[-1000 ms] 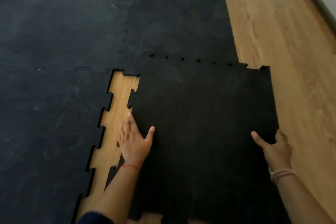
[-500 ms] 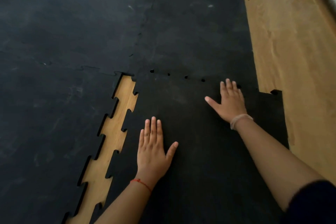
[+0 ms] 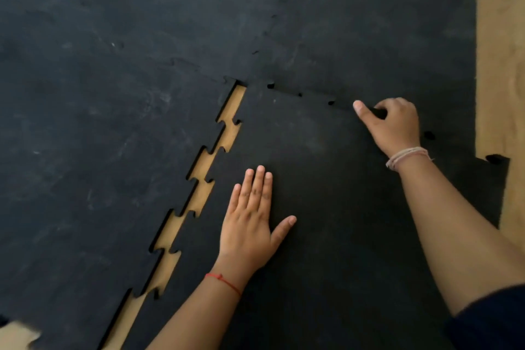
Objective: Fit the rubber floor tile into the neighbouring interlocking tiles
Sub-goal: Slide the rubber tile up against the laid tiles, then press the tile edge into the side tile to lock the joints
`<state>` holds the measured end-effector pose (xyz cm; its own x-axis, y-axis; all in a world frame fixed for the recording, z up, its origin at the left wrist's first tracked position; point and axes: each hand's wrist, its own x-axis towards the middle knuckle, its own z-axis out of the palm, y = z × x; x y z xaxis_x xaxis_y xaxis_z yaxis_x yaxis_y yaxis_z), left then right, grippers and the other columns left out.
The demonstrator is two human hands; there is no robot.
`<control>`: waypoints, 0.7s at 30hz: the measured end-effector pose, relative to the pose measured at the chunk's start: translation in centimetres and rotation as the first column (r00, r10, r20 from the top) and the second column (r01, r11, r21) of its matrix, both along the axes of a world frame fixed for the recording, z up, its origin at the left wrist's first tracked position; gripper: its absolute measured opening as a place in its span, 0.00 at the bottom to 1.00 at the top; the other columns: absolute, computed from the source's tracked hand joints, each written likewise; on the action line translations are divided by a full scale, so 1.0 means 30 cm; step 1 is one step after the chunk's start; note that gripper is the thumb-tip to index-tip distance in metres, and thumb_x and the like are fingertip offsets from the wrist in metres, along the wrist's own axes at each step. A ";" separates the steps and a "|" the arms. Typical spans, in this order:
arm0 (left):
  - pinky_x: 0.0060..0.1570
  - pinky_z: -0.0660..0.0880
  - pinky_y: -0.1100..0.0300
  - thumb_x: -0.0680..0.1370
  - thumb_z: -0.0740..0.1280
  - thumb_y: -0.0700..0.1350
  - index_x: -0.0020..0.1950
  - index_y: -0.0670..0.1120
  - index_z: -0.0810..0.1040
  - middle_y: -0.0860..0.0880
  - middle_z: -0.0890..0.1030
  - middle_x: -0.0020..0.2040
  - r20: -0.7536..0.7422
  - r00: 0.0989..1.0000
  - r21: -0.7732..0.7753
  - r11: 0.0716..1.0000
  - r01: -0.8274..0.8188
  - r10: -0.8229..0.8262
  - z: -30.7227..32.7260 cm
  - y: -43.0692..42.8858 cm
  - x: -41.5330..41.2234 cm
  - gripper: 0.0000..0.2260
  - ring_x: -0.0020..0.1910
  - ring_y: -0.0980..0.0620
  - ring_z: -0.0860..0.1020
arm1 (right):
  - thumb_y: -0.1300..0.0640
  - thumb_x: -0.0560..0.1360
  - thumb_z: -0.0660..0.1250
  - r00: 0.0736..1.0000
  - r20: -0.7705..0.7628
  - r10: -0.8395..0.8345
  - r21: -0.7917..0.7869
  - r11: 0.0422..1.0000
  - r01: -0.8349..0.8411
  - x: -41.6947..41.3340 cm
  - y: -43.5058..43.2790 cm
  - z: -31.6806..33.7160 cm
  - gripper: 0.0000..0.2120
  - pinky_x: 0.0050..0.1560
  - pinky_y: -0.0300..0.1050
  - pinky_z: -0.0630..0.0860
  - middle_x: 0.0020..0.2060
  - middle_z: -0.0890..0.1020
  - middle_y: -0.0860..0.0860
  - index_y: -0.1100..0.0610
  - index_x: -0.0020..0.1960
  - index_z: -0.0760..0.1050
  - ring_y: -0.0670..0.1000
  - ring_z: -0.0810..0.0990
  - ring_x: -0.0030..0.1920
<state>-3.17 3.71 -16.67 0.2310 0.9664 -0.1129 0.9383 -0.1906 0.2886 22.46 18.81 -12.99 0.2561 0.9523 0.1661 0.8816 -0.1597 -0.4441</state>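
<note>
**Inspector:** Since half a second ago, the right hand [image 3: 396, 125] has gone from lying flat near the far seam to curling its fingers over the far edge of the rubber floor tile [image 3: 326, 193], thumb stretched out along that edge. Left hand [image 3: 250, 221] has kept its place.

**Clerk:** Grip states?

**Inspector:** Head view only. Left hand is flat, palm down on the tile, fingers together, thumb spread; it grasps nothing. Right hand is closed around the tile's far edge; the fingertips are hidden beneath it.

**Clerk:** Surroundings?

**Inspector:** Laid neighbouring tiles [image 3: 113, 122] lie to the left and beyond. A red thread [image 3: 224, 281] circles the left wrist, pale bands [image 3: 406, 155] the right. Wooden floor [image 3: 500, 65] shows along the right side.

**Clerk:** Edges and clearance?

**Inspector:** Along the left side the toothed edges stand apart; a zigzag strip of wood [image 3: 199, 196] is visible between them. At the far seam the tabs meet, with small dark holes [image 3: 331, 102] unclosed. The tile's right corner juts past the neighbour's edge onto bare wood.
</note>
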 end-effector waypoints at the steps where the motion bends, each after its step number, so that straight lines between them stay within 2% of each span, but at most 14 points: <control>1: 0.66 0.27 0.59 0.74 0.39 0.68 0.71 0.48 0.32 0.51 0.34 0.73 -0.008 1.000 0.005 1.000 0.006 -0.006 0.003 0.001 -0.029 0.35 0.70 0.54 0.31 | 0.38 0.72 0.62 0.999 -0.021 0.030 0.034 0.999 -0.029 -0.032 -0.011 0.005 0.26 0.49 0.46 0.66 0.43 0.78 0.59 0.63 0.42 0.76 0.59 0.74 0.49; 3: 0.67 0.29 0.58 0.74 0.40 0.68 0.72 0.49 0.34 0.52 0.35 0.73 -0.023 0.999 -0.008 0.999 0.042 -0.042 0.010 0.007 -0.068 0.35 0.70 0.54 0.32 | 0.41 0.73 0.61 0.992 0.008 0.126 0.069 0.990 -0.126 -0.102 -0.034 0.003 0.24 0.51 0.47 0.66 0.43 0.78 0.60 0.64 0.40 0.77 0.61 0.75 0.50; 4: 0.67 0.29 0.58 0.74 0.39 0.68 0.72 0.49 0.34 0.52 0.35 0.74 -0.022 0.998 -0.015 0.998 0.061 -0.061 0.011 0.013 -0.073 0.35 0.70 0.55 0.31 | 0.42 0.74 0.61 0.984 0.058 0.171 0.049 0.983 -0.174 -0.132 -0.047 -0.008 0.24 0.54 0.49 0.66 0.47 0.78 0.62 0.64 0.43 0.78 0.62 0.74 0.53; 6: 0.68 0.30 0.57 0.73 0.40 0.68 0.72 0.49 0.33 0.52 0.35 0.73 -0.020 0.997 -0.019 0.997 0.072 -0.072 0.017 0.020 -0.073 0.35 0.70 0.55 0.30 | 0.42 0.75 0.59 0.957 0.147 0.249 -0.118 0.965 -0.233 -0.187 -0.082 -0.038 0.26 0.66 0.54 0.58 0.64 0.71 0.62 0.63 0.60 0.72 0.61 0.64 0.67; 8: 0.67 0.29 0.58 0.73 0.41 0.68 0.72 0.49 0.34 0.52 0.35 0.73 -0.014 0.998 -0.010 0.998 0.068 -0.068 0.016 0.017 -0.072 0.35 0.70 0.55 0.30 | 0.39 0.75 0.56 0.937 0.182 0.299 -0.253 0.935 -0.249 -0.201 -0.104 -0.058 0.32 0.71 0.54 0.49 0.73 0.58 0.59 0.59 0.71 0.59 0.58 0.52 0.73; 11: 0.65 0.26 0.60 0.73 0.40 0.69 0.72 0.48 0.35 0.51 0.34 0.73 -0.004 1.000 0.001 1.000 -0.002 0.002 0.009 0.019 -0.074 0.36 0.70 0.55 0.30 | 0.38 0.75 0.54 0.928 0.211 0.308 -0.272 0.930 -0.247 -0.176 -0.093 -0.049 0.35 0.72 0.54 0.49 0.74 0.57 0.58 0.59 0.72 0.56 0.57 0.51 0.73; 15: 0.67 0.31 0.57 0.73 0.39 0.68 0.72 0.45 0.34 0.48 0.35 0.73 0.006 0.979 0.003 0.979 -0.203 0.203 0.003 0.085 -0.077 0.37 0.70 0.52 0.31 | 0.37 0.75 0.53 0.913 0.235 0.334 -0.320 0.913 -0.252 -0.190 -0.045 -0.013 0.37 0.72 0.53 0.49 0.73 0.58 0.59 0.62 0.72 0.56 0.57 0.53 0.73; 17: 0.68 0.33 0.56 0.73 0.39 0.68 0.72 0.44 0.34 0.46 0.36 0.74 -0.016 0.979 -0.001 0.979 -0.205 0.205 0.002 0.130 -0.076 0.38 0.70 0.51 0.32 | 0.35 0.74 0.53 0.916 0.193 0.352 -0.359 0.894 -0.268 -0.247 -0.023 -0.009 0.38 0.71 0.51 0.48 0.74 0.56 0.60 0.61 0.73 0.53 0.57 0.52 0.73; 19: 0.68 0.33 0.55 0.73 0.40 0.68 0.72 0.43 0.34 0.45 0.36 0.74 -0.039 0.986 -0.005 0.987 -0.164 0.163 -0.001 0.164 -0.080 0.38 0.71 0.50 0.32 | 0.33 0.73 0.52 0.947 0.127 0.296 -0.399 0.889 -0.224 -0.323 -0.010 -0.018 0.41 0.71 0.52 0.46 0.74 0.52 0.62 0.60 0.74 0.49 0.59 0.50 0.73; 21: 0.69 0.34 0.55 0.73 0.41 0.68 0.72 0.43 0.34 0.44 0.36 0.74 -0.052 0.990 -0.012 0.991 -0.132 0.131 -0.001 0.181 -0.085 0.38 0.71 0.50 0.33 | 0.30 0.71 0.51 0.963 0.143 0.227 -0.406 0.901 -0.152 -0.379 -0.002 -0.034 0.44 0.71 0.55 0.46 0.73 0.50 0.64 0.59 0.74 0.47 0.62 0.50 0.73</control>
